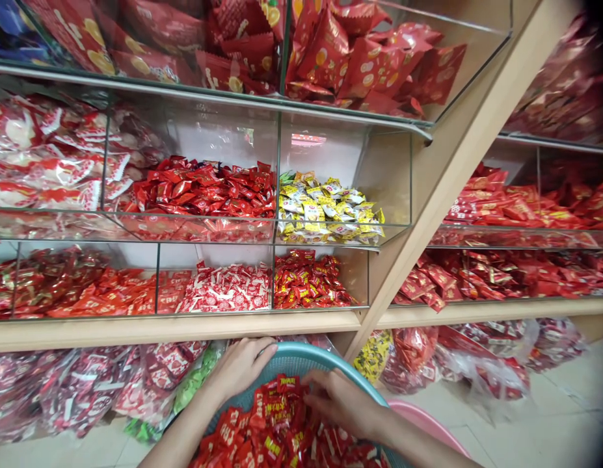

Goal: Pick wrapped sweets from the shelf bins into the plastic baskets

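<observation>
A blue-green plastic basket holds a heap of small red wrapped candies, some with yellow lettering. My left hand grips the basket's far rim, its fingers folded over the edge. Inside the basket, my right hand has its fingers curled down at the right side of the heap, closed on some of the wrapped candies. Its fingertips are partly hidden among the wrappers.
Ahead stand shelves with clear dividers, holding red candies, yellow-and-white candies and red-and-yellow candies. A slanting wooden post parts the shelf bays. Bagged sweets lie below. A pink basket shows behind my right forearm.
</observation>
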Tool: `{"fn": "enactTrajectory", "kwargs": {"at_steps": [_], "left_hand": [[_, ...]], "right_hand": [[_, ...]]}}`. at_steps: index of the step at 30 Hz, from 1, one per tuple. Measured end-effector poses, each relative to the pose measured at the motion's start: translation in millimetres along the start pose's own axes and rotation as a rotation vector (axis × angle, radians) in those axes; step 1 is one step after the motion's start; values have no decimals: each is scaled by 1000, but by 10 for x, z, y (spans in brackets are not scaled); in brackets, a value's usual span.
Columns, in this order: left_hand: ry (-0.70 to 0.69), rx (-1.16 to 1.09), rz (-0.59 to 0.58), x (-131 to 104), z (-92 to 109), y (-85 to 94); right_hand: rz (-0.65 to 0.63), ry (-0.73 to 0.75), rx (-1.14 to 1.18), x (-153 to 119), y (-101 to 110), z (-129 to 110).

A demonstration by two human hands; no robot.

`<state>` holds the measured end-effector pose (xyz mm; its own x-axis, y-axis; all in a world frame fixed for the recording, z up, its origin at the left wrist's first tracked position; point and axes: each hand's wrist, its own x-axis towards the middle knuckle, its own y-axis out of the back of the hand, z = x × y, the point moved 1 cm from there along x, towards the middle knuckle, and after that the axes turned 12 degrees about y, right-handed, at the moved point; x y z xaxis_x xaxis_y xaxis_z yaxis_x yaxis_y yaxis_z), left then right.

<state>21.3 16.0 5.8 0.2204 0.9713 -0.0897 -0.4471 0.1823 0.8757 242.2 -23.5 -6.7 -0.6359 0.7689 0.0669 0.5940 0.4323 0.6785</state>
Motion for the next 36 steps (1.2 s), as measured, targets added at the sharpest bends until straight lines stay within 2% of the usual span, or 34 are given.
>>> {"fn": "enactTrajectory", "kwargs": {"at_steps": [4,8,12,14,18,24,28,36], "left_hand": [[21,-17,-5,-8,13,4],[37,-25,-11,-9,25,10],[17,-24,-10,-4,21,9],[1,-21,-5,-2,10,5],[-21,-18,10,-3,-19,-2],[-34,-24,14,-9,-22,3],[-26,-33,6,-4,-12,0],[1,-35,4,-2,-2,11]], "right_hand": [[38,44,-72,76,247,-148],[134,110,-151,222,729,-250],[269,130,-432,463,1226,-128],[232,118,-520,590,1365,4],[128,115,-561,763,1393,238],[141,102,-540,840,1300,333],[192,102,-476,853,1334,304],[404,45,-212,806,1426,264]]}}
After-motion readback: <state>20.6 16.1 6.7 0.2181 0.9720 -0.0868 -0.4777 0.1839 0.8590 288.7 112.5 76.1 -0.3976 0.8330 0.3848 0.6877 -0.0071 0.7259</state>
